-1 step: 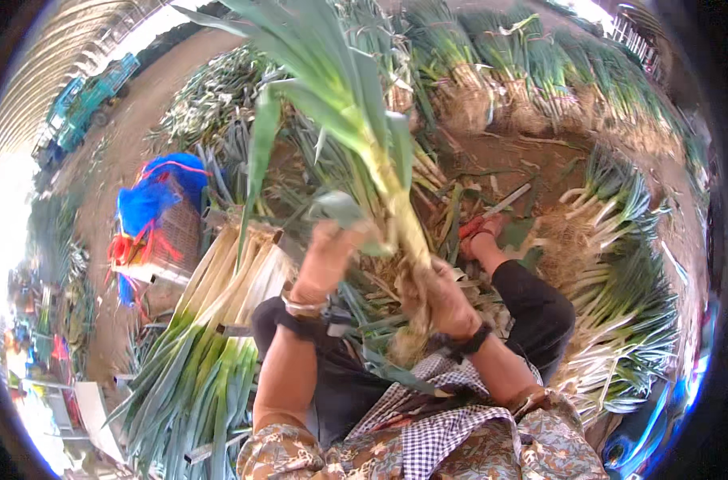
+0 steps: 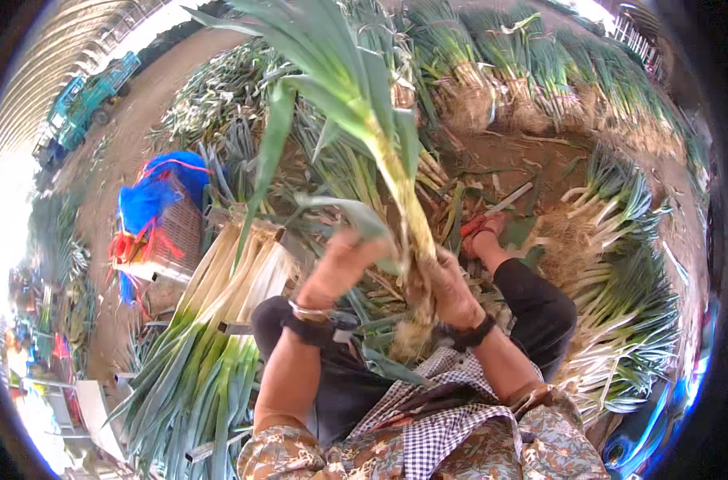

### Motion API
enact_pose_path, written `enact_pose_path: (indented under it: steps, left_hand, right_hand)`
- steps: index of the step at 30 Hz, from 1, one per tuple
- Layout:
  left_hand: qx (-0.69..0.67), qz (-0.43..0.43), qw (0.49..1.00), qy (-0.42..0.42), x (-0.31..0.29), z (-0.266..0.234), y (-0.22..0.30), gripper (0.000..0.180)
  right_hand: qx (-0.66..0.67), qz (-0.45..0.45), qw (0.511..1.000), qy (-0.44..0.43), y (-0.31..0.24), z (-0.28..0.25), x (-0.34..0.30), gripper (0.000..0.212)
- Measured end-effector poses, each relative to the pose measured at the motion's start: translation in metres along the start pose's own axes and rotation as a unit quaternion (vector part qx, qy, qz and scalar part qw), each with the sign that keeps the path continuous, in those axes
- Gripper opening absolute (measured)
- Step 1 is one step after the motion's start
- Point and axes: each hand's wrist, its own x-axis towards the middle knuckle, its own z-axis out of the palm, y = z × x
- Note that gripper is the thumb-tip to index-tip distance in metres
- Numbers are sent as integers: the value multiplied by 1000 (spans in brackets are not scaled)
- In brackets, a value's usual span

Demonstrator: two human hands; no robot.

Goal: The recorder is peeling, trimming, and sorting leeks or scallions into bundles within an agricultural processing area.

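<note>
A tall leek (image 2: pixel 402 180) stands tilted in front of me, its green leaves fanning toward the upper left. My right hand (image 2: pixel 453 296) grips it low on the stem, just above the tangled roots (image 2: pixel 412 340). Beside the stem, my left hand (image 2: pixel 340 268) is closed and smeared by motion. A loose grey-green leaf (image 2: pixel 356 214) arches from its fingers toward the leek's stem; whether it is still joined to the stem I cannot tell.
Pale-stemmed leeks (image 2: pixel 196 336) lie in a metal frame at my left. Past them sits a wicker basket (image 2: pixel 180 232) with blue netting (image 2: pixel 160 188). More leeks (image 2: pixel 612 296) curve along my right, and bundles (image 2: pixel 508 80) line the back. A teal truck (image 2: pixel 92 100) stands far left.
My left hand has shifted slightly right and down with the leaf. The leek has moved a little to the right, and my right hand keeps its grip.
</note>
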Motion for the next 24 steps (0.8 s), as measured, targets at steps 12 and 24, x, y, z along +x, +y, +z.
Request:
enact_pose_path:
  steps: [12, 24]
  left_hand:
    - [75, 75, 977, 186, 52, 10, 52, 37]
    - [-24, 124, 933, 336, 29, 6, 25, 47]
  right_hand:
    - [-78, 70, 995, 3, 70, -50, -35, 19]
    - [-123, 16, 989, -82, 7, 26, 31, 40]
